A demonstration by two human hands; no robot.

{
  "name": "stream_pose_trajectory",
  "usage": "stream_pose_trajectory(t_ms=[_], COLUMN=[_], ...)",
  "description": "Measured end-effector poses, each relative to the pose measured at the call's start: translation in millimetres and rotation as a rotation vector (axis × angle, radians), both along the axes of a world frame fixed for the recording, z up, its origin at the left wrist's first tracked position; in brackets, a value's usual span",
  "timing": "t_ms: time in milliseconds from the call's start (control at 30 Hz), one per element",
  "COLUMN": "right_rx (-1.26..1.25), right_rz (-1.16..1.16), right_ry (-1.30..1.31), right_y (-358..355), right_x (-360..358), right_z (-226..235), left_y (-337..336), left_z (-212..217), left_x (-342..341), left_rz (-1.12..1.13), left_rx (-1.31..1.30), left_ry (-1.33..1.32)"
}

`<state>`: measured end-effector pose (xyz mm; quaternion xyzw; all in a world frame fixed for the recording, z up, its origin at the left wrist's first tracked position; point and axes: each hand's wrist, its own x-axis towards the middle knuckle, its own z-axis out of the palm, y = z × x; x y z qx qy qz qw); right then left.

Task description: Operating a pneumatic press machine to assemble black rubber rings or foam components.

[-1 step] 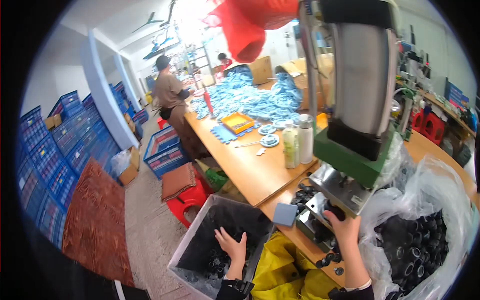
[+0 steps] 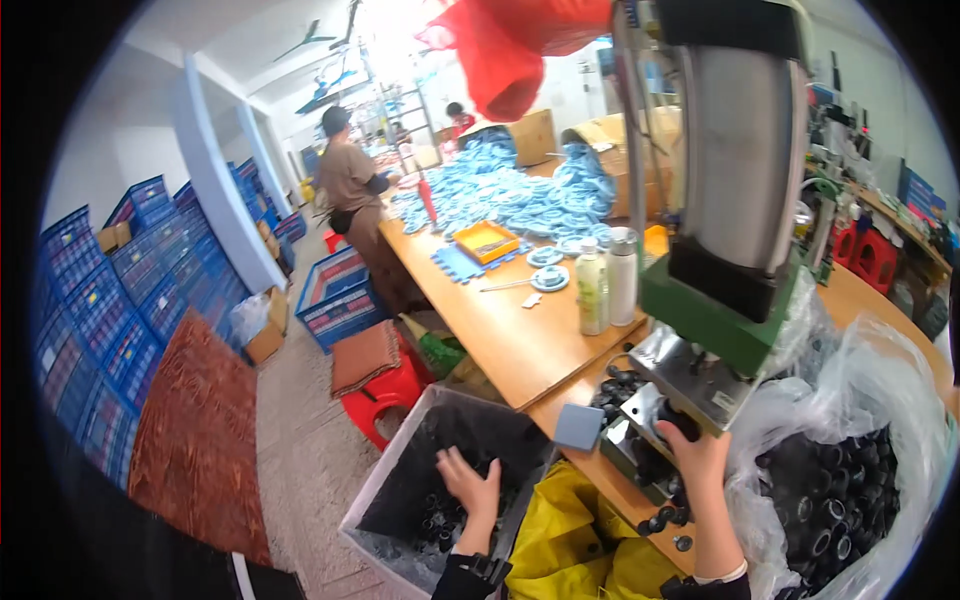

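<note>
My left hand (image 2: 470, 485) hangs over a pale-walled bin (image 2: 372, 553) with a dark inside, fingers stretched out and nothing in them. Small black parts (image 2: 438, 520) and clear plastic lie in the bin. At the green bench press (image 2: 715, 310), my right hand (image 2: 700, 462) reaches in under the metal plate (image 2: 690, 378). Its thumb and fingers curve round a black round part (image 2: 677, 418) on the lower fixture; the fingertips are partly hidden by the plate. More black round parts (image 2: 660, 520) lie at the table edge beside my right wrist.
A plastic-lined container of black rings (image 2: 825, 500) stands at right. A grey block (image 2: 578, 427), two bottles (image 2: 592, 290), a yellow tray (image 2: 486, 241) and a pile of light-blue pieces (image 2: 510, 195) are on the table (image 2: 470, 320). Yellow cloth (image 2: 570, 545) lies below. Another person (image 2: 345, 180) stands far left.
The whole view has shifted slightly, so things sit a little further right. My left hand's fingers have drawn closer together. My right hand stays at the press.
</note>
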<state>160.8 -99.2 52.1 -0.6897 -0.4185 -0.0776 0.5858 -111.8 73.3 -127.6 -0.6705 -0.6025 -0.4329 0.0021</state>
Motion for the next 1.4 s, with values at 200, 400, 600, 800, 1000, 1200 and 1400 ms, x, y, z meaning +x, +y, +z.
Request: stream_pose_trajectory(t_ms=[200, 400, 600, 800, 1000, 1200, 1400], right_rx=[-0.168, -0.141, -0.708, -0.776, 0.076, 0.155, 0.039], right_rz=[0.037, -0.243, -0.756, -0.933, -0.571, -0.203, 0.068], right_ry=[0.041, 0.039, -0.308, -0.033, 0.272, 0.613, 0.221], right_y=[-18, -145, -231, -255, -257, -173, -86], right_x=[-19, 7, 51, 67, 62, 7, -5], right_z=[-14, -43, -51, -37, -30, 1, -18], left_y=[-7, 2, 18, -30, -80, -80, -78], left_z=[66, 37, 57, 91, 174, 146, 97], left_x=[108, 158, 143, 159, 212, 212, 141], left_rz=[-0.586, -0.770, -0.830, -0.954, -1.307, -0.980, -0.646], left_rx=[0.188, -0.097, 0.067, 0.039, -0.035, 0.162, -0.016], left_ry=[0.106, 0.302, 0.152, -0.269, -0.454, -0.249, -0.562])
